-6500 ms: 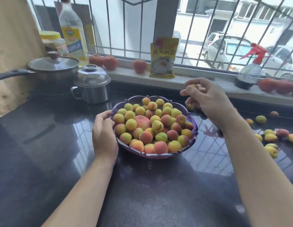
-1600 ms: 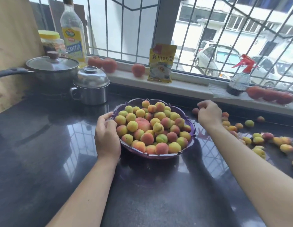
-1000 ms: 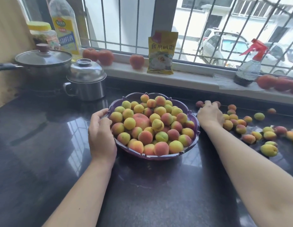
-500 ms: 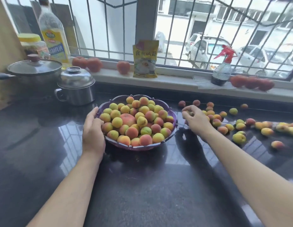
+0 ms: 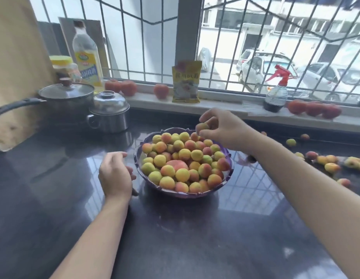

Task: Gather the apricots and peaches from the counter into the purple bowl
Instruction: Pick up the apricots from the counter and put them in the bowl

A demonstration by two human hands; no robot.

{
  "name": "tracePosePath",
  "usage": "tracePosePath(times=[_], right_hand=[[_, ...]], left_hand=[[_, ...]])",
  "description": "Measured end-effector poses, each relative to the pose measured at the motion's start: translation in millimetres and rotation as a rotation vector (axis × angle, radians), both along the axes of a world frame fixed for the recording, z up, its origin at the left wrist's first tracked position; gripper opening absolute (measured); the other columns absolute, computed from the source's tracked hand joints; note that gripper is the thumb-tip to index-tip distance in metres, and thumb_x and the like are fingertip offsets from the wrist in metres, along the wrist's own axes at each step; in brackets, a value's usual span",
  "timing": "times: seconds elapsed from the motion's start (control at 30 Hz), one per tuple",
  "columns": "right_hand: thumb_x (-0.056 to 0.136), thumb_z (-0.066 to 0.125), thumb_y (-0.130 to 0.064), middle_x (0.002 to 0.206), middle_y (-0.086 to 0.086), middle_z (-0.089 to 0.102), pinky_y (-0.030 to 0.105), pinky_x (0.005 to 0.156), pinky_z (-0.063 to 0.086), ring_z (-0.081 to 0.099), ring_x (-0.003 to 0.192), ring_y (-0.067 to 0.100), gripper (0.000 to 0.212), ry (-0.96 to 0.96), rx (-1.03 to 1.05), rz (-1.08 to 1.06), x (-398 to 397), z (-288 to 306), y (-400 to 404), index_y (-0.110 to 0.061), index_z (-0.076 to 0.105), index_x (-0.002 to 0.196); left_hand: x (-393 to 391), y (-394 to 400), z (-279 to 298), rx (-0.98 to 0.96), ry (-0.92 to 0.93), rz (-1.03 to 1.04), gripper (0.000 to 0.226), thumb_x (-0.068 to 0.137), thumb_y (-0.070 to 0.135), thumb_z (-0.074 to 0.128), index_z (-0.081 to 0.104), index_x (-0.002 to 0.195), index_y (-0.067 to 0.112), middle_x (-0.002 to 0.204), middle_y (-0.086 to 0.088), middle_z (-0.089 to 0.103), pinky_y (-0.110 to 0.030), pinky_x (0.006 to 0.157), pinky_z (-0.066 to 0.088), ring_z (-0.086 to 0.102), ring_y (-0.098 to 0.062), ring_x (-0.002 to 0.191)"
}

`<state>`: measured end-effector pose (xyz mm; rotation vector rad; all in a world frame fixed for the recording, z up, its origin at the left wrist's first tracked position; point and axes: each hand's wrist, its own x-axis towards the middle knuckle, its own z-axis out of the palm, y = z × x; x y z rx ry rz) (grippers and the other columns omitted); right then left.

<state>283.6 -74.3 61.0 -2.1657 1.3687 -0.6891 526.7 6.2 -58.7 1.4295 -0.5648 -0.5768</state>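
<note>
1. Both hands first: the right hand (image 5: 221, 130) hovers over the far rim of the bowl, thumb and fingertips curled round a small yellow-orange apricot (image 5: 203, 126). The left hand (image 5: 114, 174) sits just beside the bowl at its 9 o'clock, fingers loosely curled and holding nothing; whether it touches the rim I cannot tell.

2. Biggest risk: the scalloped purple plastic bowl (image 5: 187, 195) is heaped above its rim with a mound of yellow and red-blushed apricots (image 5: 185, 160) and one larger pink peach (image 5: 177, 164). A fruit let go from a height at 12 o'clock would probably bounce off the rounded heap and roll over the far edge.

3. Next: the shiny dark stone counter (image 5: 175, 238) looks slick. With the left hand not clearly bracing the bowl, a push from the right could slide it.

4. Fruit at the heap's 3 o'clock edge sits right on the rim; one more added nearby may nudge it off.

5. Scattered loose apricots (image 5: 328, 161) lie well apart at 3 o'clock, so the task is far from finished while room in the bowl is running out.

6. Smallest: the right forearm crosses close above that side of the bowl, and a low sweep back could clip the heap.
</note>
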Motion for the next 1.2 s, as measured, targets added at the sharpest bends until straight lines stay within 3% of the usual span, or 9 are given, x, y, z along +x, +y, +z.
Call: tracePosePath(times=[0.1, 0.27, 0.4, 0.57, 0.73, 0.83, 1.0, 1.1, 1.2], right_hand=[[0.091, 0.072, -0.031, 0.105, -0.01, 0.068, 0.034, 0.085, 0.058, 0.064, 0.095, 0.01, 0.03, 0.19, -0.115, 0.136, 27, -13, 7, -0.028, 0.063, 0.119], [0.096, 0.064, -0.035, 0.106, -0.008, 0.064, 0.038, 0.087, 0.047, 0.049, 0.101, 0.016, 0.03, 0.505, -0.348, 0.277, 59, -34, 3, -0.029, 0.064, 0.125], [0.099, 0.058, -0.036, 0.113, -0.006, 0.061, 0.043, 0.089, 0.049, 0.046, 0.103, 0.019, 0.032, 0.686, -0.382, 0.311, 65, -37, -1, -0.035, 0.064, 0.131], [0.096, 0.052, -0.012, 0.098, -0.009, 0.048, 0.037, 0.077, 0.043, 0.04, 0.094, 0.018, 0.028, 0.787, -0.507, 0.361, 72, -28, 1, -0.029, 0.068, 0.113], [0.096, 0.054, -0.013, 0.106, -0.008, 0.06, 0.038, 0.081, 0.047, 0.046, 0.097, 0.018, 0.029, 0.714, -0.464, 0.33, 72, -32, -4, -0.029, 0.072, 0.111], [0.1, 0.058, -0.016, 0.11, -0.006, 0.064, 0.031, 0.088, 0.047, 0.053, 0.102, 0.013, 0.024, 0.373, -0.365, 0.25, 58, -27, -9, -0.027, 0.074, 0.114], [0.097, 0.049, 0.001, 0.11, 0.003, 0.073, 0.036, 0.098, 0.053, 0.067, 0.102, 0.018, 0.033, -0.023, -0.388, -0.248, -10, -46, -51, -0.013, 0.075, 0.11], [0.092, 0.047, 0.003, 0.118, 0.012, 0.067, 0.039, 0.102, 0.049, 0.063, 0.112, 0.03, 0.036, 0.0, -0.252, -0.498, -55, -93, -79, -0.012, 0.072, 0.113], [0.097, 0.05, 0.0, 0.135, 0.02, 0.052, 0.041, 0.108, 0.039, 0.05, 0.126, 0.036, 0.037, 0.151, -0.154, -0.492, -68, -141, -96, -0.008, 0.061, 0.132]], left_hand=[[0, -3, -2, -0.046, -0.012, -0.103, 0.03, 0.086, 0.036, 0.044, 0.069, 0.096, 0.022, 0.083, -0.006, 0.068, -0.04, 0.067, 0.053, 0.067, -0.013, 0.064], [4, -9, -15, -0.069, -0.059, -0.222, 0.042, 0.082, 0.05, 0.048, 0.074, 0.112, 0.034, 0.116, 0.001, 0.076, -0.061, 0.102, 0.055, 0.071, -0.031, 0.114], [2, -8, -11, -0.096, -0.035, -0.249, 0.038, 0.083, 0.047, 0.051, 0.074, 0.112, 0.038, 0.121, 0.003, 0.076, -0.059, 0.106, 0.053, 0.07, -0.025, 0.119], [-4, -11, -5, -0.104, 0.047, -0.323, 0.039, 0.086, 0.038, 0.053, 0.068, 0.121, 0.031, 0.129, 0.003, 0.072, -0.048, 0.115, 0.049, 0.067, -0.016, 0.125], [-2, -12, -10, -0.097, 0.095, -0.378, 0.049, 0.078, 0.053, 0.059, 0.07, 0.122, 0.037, 0.13, 0.006, 0.074, -0.051, 0.116, 0.048, 0.068, -0.016, 0.126], [-2, -14, -10, -0.1, 0.087, -0.383, 0.047, 0.083, 0.048, 0.059, 0.07, 0.126, 0.033, 0.129, 0.005, 0.075, -0.05, 0.115, 0.049, 0.07, -0.014, 0.122], [0, -23, -20, -0.085, 0.037, -0.424, 0.041, 0.086, 0.048, 0.053, 0.078, 0.117, 0.035, 0.121, 0.005, 0.078, -0.057, 0.113, 0.048, 0.07, -0.021, 0.121], [-1, -28, -23, -0.097, 0.012, -0.405, 0.033, 0.088, 0.037, 0.048, 0.081, 0.093, 0.041, 0.106, 0.004, 0.08, -0.059, 0.11, 0.049, 0.07, -0.026, 0.112], [-1, -32, -26, -0.138, 0.033, -0.364, 0.033, 0.087, 0.034, 0.05, 0.083, 0.092, 0.04, 0.104, 0.004, 0.081, -0.059, 0.111, 0.049, 0.07, -0.029, 0.113]])
